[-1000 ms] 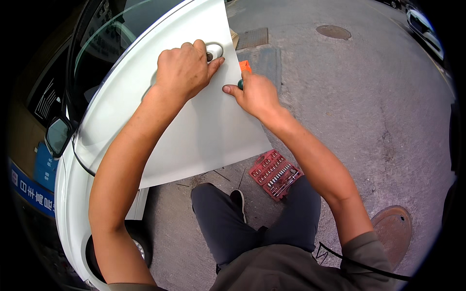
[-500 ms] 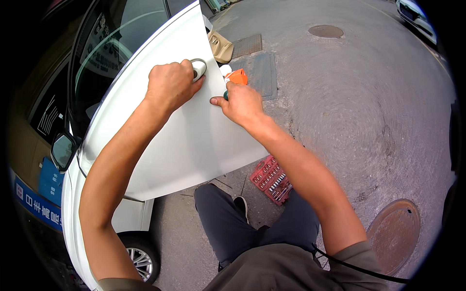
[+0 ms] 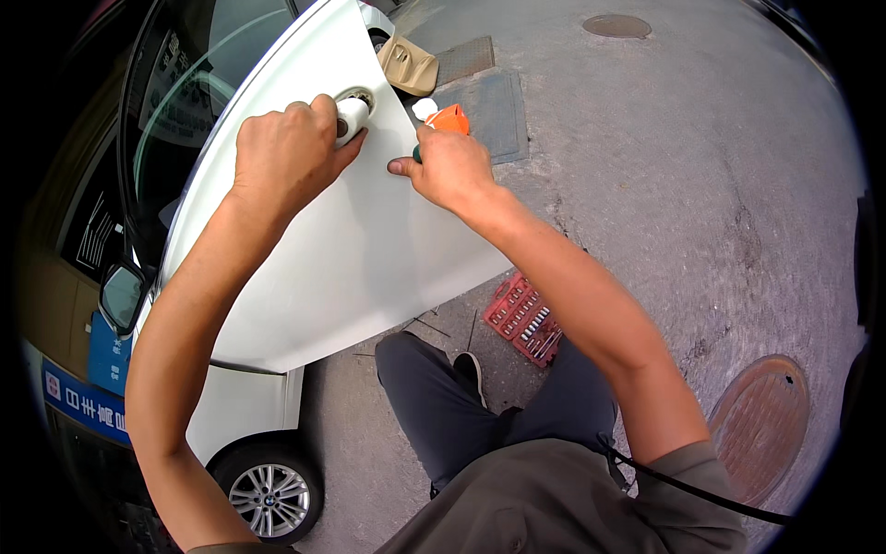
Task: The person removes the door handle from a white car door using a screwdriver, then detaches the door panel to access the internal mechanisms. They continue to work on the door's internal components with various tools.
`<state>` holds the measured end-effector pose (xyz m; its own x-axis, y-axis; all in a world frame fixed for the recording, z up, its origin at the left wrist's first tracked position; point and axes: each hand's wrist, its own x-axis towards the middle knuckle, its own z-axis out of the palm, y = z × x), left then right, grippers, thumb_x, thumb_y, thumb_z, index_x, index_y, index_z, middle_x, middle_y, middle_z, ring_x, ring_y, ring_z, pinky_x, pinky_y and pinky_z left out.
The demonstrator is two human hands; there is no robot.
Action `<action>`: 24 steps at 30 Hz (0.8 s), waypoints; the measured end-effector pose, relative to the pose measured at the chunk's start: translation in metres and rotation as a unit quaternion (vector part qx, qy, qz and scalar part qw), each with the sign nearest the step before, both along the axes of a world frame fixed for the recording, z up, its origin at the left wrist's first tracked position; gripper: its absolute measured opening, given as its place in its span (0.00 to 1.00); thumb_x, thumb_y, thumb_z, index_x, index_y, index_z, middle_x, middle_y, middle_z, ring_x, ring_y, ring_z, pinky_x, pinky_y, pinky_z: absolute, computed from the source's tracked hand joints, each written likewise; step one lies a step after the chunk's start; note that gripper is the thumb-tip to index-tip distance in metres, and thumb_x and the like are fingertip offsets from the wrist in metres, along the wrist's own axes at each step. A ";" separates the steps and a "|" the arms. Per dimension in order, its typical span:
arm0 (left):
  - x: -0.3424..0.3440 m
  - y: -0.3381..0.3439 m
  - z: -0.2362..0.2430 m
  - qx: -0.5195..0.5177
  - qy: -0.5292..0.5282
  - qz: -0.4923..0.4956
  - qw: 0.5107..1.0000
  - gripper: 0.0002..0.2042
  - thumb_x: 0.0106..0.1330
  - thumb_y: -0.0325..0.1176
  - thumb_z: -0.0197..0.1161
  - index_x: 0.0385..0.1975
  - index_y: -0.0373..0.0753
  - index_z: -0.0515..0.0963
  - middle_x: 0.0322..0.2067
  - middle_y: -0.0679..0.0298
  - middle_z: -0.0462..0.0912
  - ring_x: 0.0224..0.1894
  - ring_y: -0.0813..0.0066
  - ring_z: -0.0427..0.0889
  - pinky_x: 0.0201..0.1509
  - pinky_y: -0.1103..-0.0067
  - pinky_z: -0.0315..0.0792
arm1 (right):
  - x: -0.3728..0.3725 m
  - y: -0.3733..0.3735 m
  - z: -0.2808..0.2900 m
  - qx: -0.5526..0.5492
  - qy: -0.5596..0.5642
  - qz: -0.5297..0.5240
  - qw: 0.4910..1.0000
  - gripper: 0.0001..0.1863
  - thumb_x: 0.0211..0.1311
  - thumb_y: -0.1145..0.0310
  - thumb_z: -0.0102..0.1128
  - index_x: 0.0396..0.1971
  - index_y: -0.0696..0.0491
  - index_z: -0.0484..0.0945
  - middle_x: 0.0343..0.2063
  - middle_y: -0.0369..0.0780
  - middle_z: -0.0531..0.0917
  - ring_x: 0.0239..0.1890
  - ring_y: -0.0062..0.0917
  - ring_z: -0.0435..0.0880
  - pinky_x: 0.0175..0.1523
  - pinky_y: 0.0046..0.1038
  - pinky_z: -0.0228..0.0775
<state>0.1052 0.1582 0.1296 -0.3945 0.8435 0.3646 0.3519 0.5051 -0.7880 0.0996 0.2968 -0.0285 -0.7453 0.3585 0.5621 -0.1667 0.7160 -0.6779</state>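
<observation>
Since the earlier frame: left hand [image 3: 281, 162] sits slightly further from the door edge, and the white door handle [image 3: 350, 120] it grips now stands pulled out from its recess, a dark opening showing behind it. Right hand [image 3: 450, 166] holds much the same place at the door edge; the view has shifted a little.

Surface and surroundings: outdoor grey paved ground [image 3: 664, 185], upper and right parts of the frame. Round rust-coloured manhole cover [image 3: 759, 427], lower right; a second cover [image 3: 616, 25], top centre. Rectangular metal grate [image 3: 494, 102], upper centre. Tan trim panel [image 3: 407, 65] lying on the ground, top centre. Red socket tray [image 3: 522, 319] open on the ground, centre, beside the person's grey-trousered knee. Car wheel [image 3: 268, 499] with silver rim, lower left; wing mirror [image 3: 120, 295], left.

Item in hand: white car door [image 3: 360, 249], swung open, glossy and plain, filling the centre-left. Door handle white, rounded, at the door's upper edge, upper centre of frame. Left hand closed around it, thumb beneath. Right hand curled around a tool with an orange grip [image 3: 449, 119], thumb pressed on the door skin.
</observation>
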 end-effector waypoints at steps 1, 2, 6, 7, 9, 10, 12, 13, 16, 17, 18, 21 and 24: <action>-0.002 0.000 0.005 0.003 0.007 0.000 1.000 0.21 0.63 0.53 0.65 0.26 0.38 0.77 0.19 0.58 0.82 0.18 0.62 0.82 0.20 0.72 0.73 | 0.000 -0.003 0.000 0.003 -0.006 0.004 1.000 0.29 0.57 0.43 0.66 0.32 0.60 0.78 0.23 0.47 0.84 0.30 0.43 0.86 0.35 0.42 0.77; 0.001 -0.003 0.007 0.011 -0.007 0.027 1.000 0.22 0.62 0.54 0.65 0.25 0.38 0.76 0.19 0.59 0.81 0.18 0.63 0.82 0.20 0.73 0.72 | 0.001 -0.008 0.000 0.005 -0.012 0.007 1.000 0.29 0.58 0.43 0.65 0.32 0.60 0.78 0.23 0.47 0.84 0.30 0.43 0.86 0.35 0.42 0.77; -0.002 -0.003 0.000 0.009 -0.007 0.051 0.999 0.22 0.63 0.54 0.64 0.26 0.38 0.76 0.20 0.59 0.82 0.18 0.65 0.82 0.21 0.73 0.72 | 0.003 -0.009 -0.001 0.005 -0.022 0.005 1.000 0.30 0.59 0.42 0.64 0.34 0.61 0.79 0.25 0.46 0.84 0.31 0.42 0.86 0.36 0.42 0.77; -0.002 -0.002 0.000 0.011 -0.002 0.041 0.999 0.22 0.63 0.54 0.64 0.27 0.38 0.76 0.21 0.59 0.82 0.19 0.65 0.83 0.21 0.73 0.72 | 0.003 -0.008 -0.002 0.000 -0.018 0.004 1.000 0.30 0.59 0.42 0.64 0.34 0.61 0.78 0.25 0.46 0.84 0.31 0.42 0.86 0.36 0.42 0.77; -0.004 -0.002 -0.002 0.014 0.005 0.026 1.000 0.22 0.64 0.54 0.63 0.28 0.38 0.75 0.24 0.59 0.83 0.20 0.65 0.83 0.21 0.72 0.72 | 0.001 -0.006 -0.005 -0.003 -0.003 -0.002 1.000 0.30 0.58 0.42 0.64 0.33 0.60 0.78 0.26 0.46 0.84 0.31 0.42 0.86 0.36 0.42 0.77; -0.005 -0.001 -0.004 0.015 -0.002 0.027 1.000 0.21 0.64 0.54 0.63 0.28 0.37 0.75 0.25 0.59 0.83 0.21 0.65 0.83 0.22 0.72 0.72 | 0.000 -0.006 -0.007 -0.006 -0.001 0.001 1.000 0.30 0.58 0.42 0.64 0.33 0.60 0.78 0.26 0.46 0.84 0.31 0.42 0.86 0.36 0.41 0.77; -0.007 0.001 -0.007 0.020 -0.015 0.028 0.999 0.21 0.65 0.53 0.63 0.30 0.37 0.75 0.26 0.59 0.83 0.21 0.64 0.83 0.23 0.71 0.72 | 0.001 -0.006 -0.006 -0.011 -0.004 0.005 1.000 0.30 0.58 0.42 0.64 0.33 0.60 0.78 0.26 0.46 0.85 0.32 0.42 0.86 0.36 0.41 0.77; -0.008 0.001 -0.008 0.041 -0.019 0.008 0.999 0.21 0.64 0.52 0.63 0.29 0.37 0.74 0.26 0.60 0.83 0.21 0.64 0.83 0.22 0.72 0.73 | 0.003 -0.006 -0.005 -0.013 -0.009 0.004 1.000 0.30 0.58 0.42 0.64 0.33 0.60 0.78 0.26 0.46 0.84 0.32 0.41 0.86 0.36 0.41 0.77; -0.005 -0.004 -0.013 0.096 -0.041 -0.046 0.993 0.20 0.64 0.51 0.64 0.28 0.37 0.74 0.26 0.61 0.83 0.21 0.63 0.83 0.23 0.72 0.74 | 0.007 -0.007 -0.004 -0.016 -0.010 0.008 1.000 0.30 0.57 0.42 0.65 0.33 0.60 0.78 0.27 0.46 0.84 0.33 0.41 0.86 0.36 0.41 0.77; -0.002 -0.006 -0.015 0.108 -0.053 -0.053 0.991 0.19 0.64 0.50 0.64 0.29 0.37 0.74 0.26 0.61 0.83 0.21 0.63 0.83 0.23 0.72 0.74 | 0.008 -0.007 -0.004 -0.016 -0.008 0.010 1.000 0.30 0.57 0.42 0.65 0.33 0.60 0.78 0.27 0.46 0.84 0.33 0.41 0.86 0.37 0.41 0.77; 0.001 -0.007 -0.016 0.120 -0.064 -0.058 0.989 0.19 0.64 0.50 0.64 0.29 0.37 0.74 0.27 0.60 0.83 0.21 0.63 0.83 0.24 0.72 0.74 | 0.009 -0.006 -0.005 -0.018 -0.002 0.012 1.000 0.30 0.57 0.42 0.65 0.33 0.60 0.79 0.28 0.46 0.84 0.33 0.41 0.86 0.36 0.41 0.77; 0.015 -0.012 -0.013 0.142 -0.085 -0.084 0.983 0.19 0.62 0.47 0.67 0.34 0.34 0.75 0.26 0.59 0.82 0.22 0.63 0.83 0.25 0.72 0.74 | 0.009 -0.005 -0.006 -0.024 0.006 0.019 1.000 0.29 0.57 0.43 0.65 0.33 0.60 0.79 0.29 0.47 0.84 0.34 0.42 0.86 0.37 0.41 0.77; 0.030 -0.026 -0.008 0.162 -0.079 -0.160 0.970 0.20 0.59 0.42 0.70 0.40 0.32 0.76 0.26 0.56 0.81 0.22 0.62 0.81 0.26 0.72 0.74 | 0.008 -0.006 -0.005 -0.033 0.004 0.025 0.999 0.29 0.57 0.43 0.65 0.33 0.60 0.79 0.30 0.47 0.84 0.34 0.42 0.86 0.38 0.42 0.77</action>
